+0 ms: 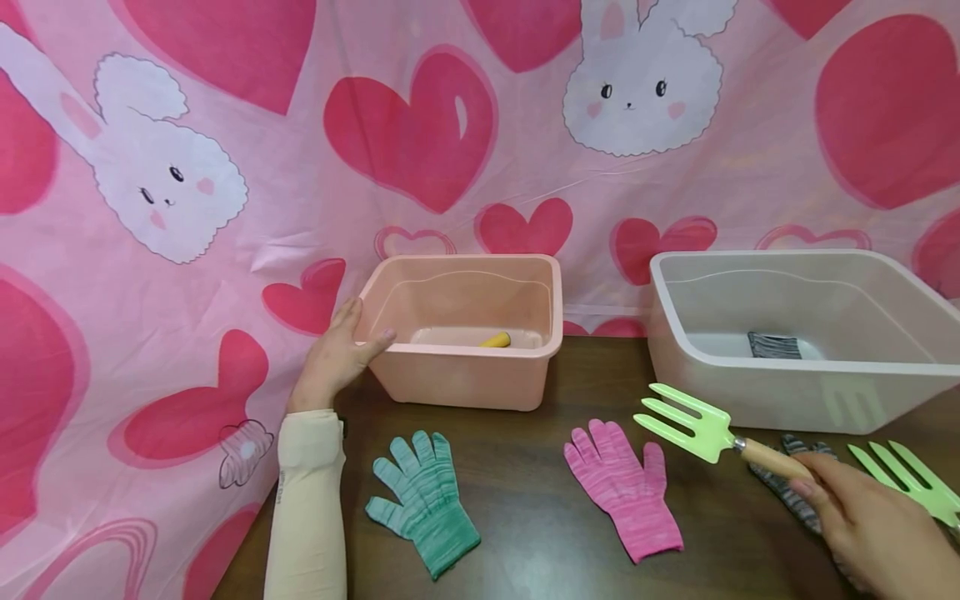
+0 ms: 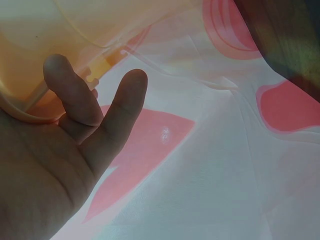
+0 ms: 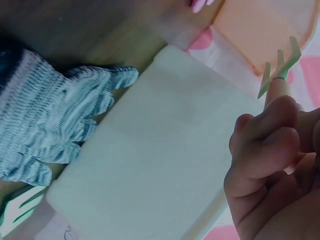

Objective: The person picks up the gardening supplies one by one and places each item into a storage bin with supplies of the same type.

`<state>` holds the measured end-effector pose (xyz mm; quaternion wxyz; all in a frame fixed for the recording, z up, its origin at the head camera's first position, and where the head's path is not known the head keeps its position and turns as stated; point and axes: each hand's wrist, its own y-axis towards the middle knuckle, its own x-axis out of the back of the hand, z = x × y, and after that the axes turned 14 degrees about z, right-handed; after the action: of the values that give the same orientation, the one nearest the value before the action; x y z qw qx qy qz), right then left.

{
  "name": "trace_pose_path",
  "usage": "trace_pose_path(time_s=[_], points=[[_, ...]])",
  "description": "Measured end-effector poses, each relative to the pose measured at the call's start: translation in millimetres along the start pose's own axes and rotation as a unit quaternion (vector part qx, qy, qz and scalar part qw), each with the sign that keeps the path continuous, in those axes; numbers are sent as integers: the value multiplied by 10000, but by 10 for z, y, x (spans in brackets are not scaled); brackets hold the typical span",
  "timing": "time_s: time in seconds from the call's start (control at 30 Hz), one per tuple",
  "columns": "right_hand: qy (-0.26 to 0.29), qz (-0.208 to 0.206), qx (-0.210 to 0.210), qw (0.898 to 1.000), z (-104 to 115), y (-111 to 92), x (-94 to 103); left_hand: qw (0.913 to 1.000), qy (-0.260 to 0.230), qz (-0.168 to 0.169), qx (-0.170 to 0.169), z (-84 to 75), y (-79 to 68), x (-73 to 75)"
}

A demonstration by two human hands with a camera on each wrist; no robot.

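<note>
Two hands are at work. The right hand (image 1: 879,527) has its fingers curled, thumb and fingertips pinching the wooden handle (image 1: 770,458) of a green garden fork (image 1: 703,431). The handle's far end is hidden in the grasp; the fork's head juts beyond the fingertips, its three tines pointing left above the table (image 1: 525,500). The left hand (image 1: 333,358) has its thumb spread from the fingers, touching the front left corner of a peach bin (image 1: 461,379), the fingers against its left side.

Beneath the right hand and handle lies a grey striped glove (image 3: 45,120), with a second green fork (image 1: 930,498) to its right. Behind them stands a pale grey bin (image 1: 780,400) holding a dark striped piece (image 1: 775,346). A pink glove (image 1: 621,487) lies left of the held fork, and a green glove (image 1: 427,500) farther left, before the peach bin. A yellow object (image 1: 496,340) is inside that bin. Behind everything hangs a heart-patterned cloth (image 1: 540,175).
</note>
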<state>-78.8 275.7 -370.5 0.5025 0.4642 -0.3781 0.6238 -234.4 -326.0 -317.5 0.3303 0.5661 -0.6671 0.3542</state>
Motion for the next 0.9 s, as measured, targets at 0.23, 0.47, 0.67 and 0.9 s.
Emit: trace_pose_path(time_s=[0.23,0.47,0.67,0.9], points=[[25,-544,301,9981,77,13,81,10000,51,6,-2,4,-11,-8],[-201,-717,470,9961,153,63,167,10000,63,-31,-36,6,-7,-12],[-230,-949,890,9912,220,120,184,10000,69,-16,-25,1,-10,-8],[-165,-1052,1078,9885,324,190,200,10000,61,-48,-27,-19,-10,13]])
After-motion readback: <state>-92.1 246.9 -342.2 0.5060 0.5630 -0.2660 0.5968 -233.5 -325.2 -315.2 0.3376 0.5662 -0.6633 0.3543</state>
